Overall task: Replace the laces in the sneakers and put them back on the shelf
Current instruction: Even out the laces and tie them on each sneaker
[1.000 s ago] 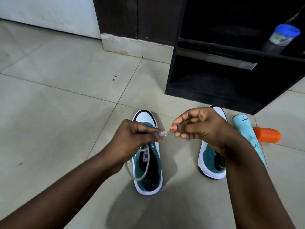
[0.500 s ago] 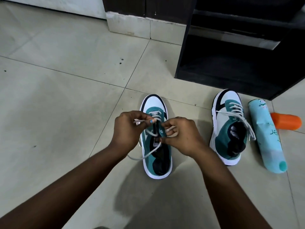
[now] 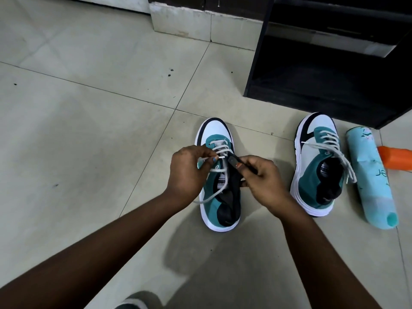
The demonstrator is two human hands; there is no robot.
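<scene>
Two teal-and-white canvas sneakers: the left sneaker (image 3: 219, 188) and right sneaker (image 3: 316, 166) stand side by side on a pale tiled floor (image 3: 89, 130), toes toward a dark wooden shelf unit (image 3: 334, 63) behind them. A turquoise cylindrical bottle (image 3: 370, 181) lies just right of the right sneaker, an orange plastic container (image 3: 395, 160) beyond it. Both hands, the left hand (image 3: 189, 172) and the right hand (image 3: 260, 177), meet over the left sneaker.

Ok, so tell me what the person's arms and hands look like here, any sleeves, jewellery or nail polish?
Both forearms are bare as far as the frame shows: no sleeves, watch or bracelets in view. No rings are visible on the left hand or the right hand. A left fingertip shows light blue nail polish; a right fingertip looks orange-pink. No other markings can be made out.
</scene>
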